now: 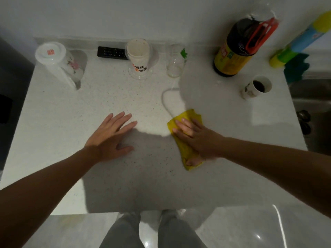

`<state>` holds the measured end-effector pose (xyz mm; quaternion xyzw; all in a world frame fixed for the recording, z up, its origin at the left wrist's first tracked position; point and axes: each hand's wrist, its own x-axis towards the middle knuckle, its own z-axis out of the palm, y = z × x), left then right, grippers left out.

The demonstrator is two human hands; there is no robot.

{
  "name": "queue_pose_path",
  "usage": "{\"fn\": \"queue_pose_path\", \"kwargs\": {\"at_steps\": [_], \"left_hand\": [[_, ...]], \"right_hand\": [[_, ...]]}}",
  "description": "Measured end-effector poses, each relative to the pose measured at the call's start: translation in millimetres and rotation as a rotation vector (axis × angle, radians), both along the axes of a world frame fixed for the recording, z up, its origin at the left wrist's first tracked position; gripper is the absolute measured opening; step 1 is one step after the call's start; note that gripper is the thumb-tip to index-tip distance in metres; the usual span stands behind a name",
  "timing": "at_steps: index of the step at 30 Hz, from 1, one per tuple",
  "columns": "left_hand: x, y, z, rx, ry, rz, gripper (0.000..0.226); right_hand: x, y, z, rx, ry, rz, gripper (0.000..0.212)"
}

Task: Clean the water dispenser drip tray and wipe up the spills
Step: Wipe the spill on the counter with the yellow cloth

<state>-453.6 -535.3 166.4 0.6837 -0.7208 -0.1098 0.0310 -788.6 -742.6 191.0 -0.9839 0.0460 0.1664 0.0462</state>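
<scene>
A yellow cloth (182,147) lies on the white speckled countertop (71,122), right of centre. My right hand (195,136) presses flat on the cloth, fingers pointing left and away. A puddle of spilled water (172,101) spreads just beyond the cloth's far edge, its outline running toward the glass. My left hand (112,135) rests flat on the counter to the left, fingers apart, holding nothing. No water dispenser or drip tray is in view.
Along the back stand a white lidded jar (53,58), a black remote (112,52), a printed plastic cup (138,58), a clear glass (175,61) and a large dark bottle (234,51). A small cup of dark liquid (256,86) sits right, by a sink (311,104).
</scene>
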Motion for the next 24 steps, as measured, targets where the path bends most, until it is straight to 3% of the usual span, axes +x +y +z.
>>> {"fn": "queue_pose_path", "kwargs": {"at_steps": [5, 9, 12, 14, 18, 24], "left_hand": [[1, 1, 6, -0.023, 0.053, 0.003, 0.092], [0, 5, 10, -0.034, 0.129, 0.023, 0.089], [9, 12, 13, -0.025, 0.215, 0.096, 0.087], [24, 24, 14, -0.009, 0.189, 0.104, 0.089], [71, 66, 14, 0.062, 0.064, 0.189, 0.093], [137, 139, 9, 0.034, 0.039, 0.229, 0.081]], "right_hand": [[-25, 106, -1, 0.056, 0.001, -0.325, 0.131], [5, 192, -5, 0.104, -0.002, -0.817, 0.131], [51, 213, -11, 0.089, 0.016, -1.156, 0.131], [78, 203, -13, 0.068, -0.006, -1.263, 0.133], [125, 158, -15, 0.015, -0.111, -1.224, 0.131], [189, 88, -21, -0.087, -0.198, -0.736, 0.108]]}}
